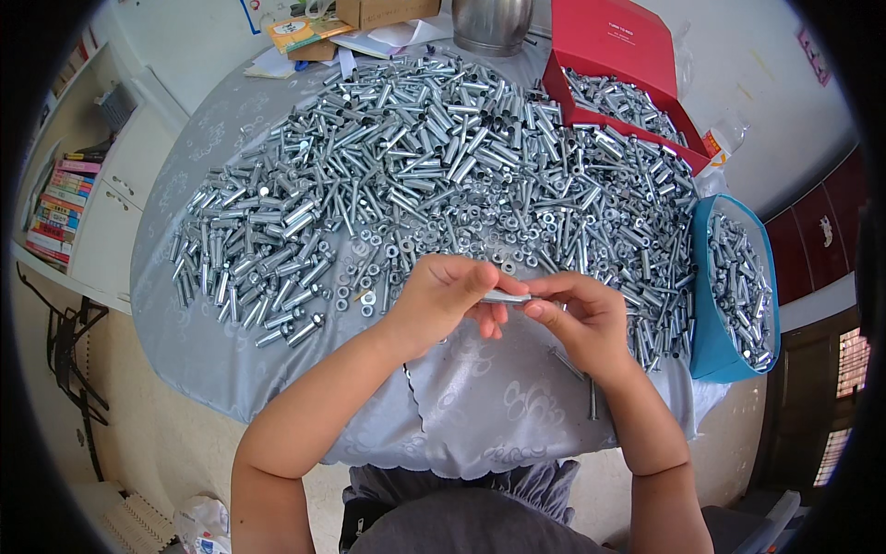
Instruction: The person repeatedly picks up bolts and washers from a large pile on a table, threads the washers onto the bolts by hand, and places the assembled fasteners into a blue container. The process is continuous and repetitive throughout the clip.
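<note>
Over the near part of the table, my left hand (441,297) is closed round a silver metal anchor bolt (504,297), held almost level. The thumb and fingers of my right hand (587,323) pinch its right end; they hide any small part there. Just beyond my hands lie loose nuts and washers (367,297). A large heap of metal sleeves (471,129) covers the far middle. Put-together anchor bolts (277,240) are gathered at the left, and long bolts (592,399) lie beside my right wrist.
A blue bin (706,323) full of bolts stands at the right edge. Behind it sits an open red box (609,37) with more hardware. A metal pot (492,23), a cardboard box (388,9) and papers are at the back. The grey tablecloth (498,406) hangs over the near edge.
</note>
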Action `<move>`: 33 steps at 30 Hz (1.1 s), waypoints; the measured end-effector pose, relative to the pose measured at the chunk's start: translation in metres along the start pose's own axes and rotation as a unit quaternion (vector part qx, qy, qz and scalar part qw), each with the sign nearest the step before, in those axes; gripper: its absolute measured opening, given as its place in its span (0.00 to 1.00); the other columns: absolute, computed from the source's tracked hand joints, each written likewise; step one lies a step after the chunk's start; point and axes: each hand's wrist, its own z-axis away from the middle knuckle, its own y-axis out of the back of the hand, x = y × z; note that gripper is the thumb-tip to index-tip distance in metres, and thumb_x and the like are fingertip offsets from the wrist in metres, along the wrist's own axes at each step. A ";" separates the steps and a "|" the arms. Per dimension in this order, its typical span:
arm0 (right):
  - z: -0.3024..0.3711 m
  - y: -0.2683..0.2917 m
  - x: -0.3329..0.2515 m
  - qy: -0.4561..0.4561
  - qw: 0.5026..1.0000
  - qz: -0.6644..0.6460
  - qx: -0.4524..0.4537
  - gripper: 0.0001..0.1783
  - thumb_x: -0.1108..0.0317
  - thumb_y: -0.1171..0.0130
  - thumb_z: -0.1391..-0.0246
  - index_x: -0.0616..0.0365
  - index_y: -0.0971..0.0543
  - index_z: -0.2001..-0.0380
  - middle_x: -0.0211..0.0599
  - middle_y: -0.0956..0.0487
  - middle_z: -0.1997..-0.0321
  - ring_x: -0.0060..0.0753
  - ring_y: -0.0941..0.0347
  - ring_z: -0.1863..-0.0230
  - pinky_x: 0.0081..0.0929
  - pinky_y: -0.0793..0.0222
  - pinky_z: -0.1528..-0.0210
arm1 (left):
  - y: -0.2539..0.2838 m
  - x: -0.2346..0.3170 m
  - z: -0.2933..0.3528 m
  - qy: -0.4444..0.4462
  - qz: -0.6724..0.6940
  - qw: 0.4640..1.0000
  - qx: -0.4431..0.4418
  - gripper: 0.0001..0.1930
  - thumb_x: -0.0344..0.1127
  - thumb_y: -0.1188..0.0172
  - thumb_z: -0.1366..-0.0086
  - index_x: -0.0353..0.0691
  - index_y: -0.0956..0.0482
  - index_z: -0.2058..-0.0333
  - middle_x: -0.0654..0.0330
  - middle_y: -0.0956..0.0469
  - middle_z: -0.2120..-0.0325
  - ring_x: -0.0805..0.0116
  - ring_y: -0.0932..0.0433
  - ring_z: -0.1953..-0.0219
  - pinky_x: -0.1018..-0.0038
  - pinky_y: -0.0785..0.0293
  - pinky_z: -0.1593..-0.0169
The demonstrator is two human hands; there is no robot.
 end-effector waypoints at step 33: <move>-0.006 0.001 0.010 0.035 0.888 0.457 0.043 0.09 0.67 0.37 0.62 0.56 0.22 0.74 0.34 0.28 0.67 0.41 0.37 0.59 0.34 0.43 0.54 | 0.004 0.003 -0.007 0.020 0.013 0.985 0.173 0.29 0.57 0.55 0.38 0.30 0.24 0.70 0.57 0.27 0.83 0.73 0.29 0.84 0.77 0.28 0.75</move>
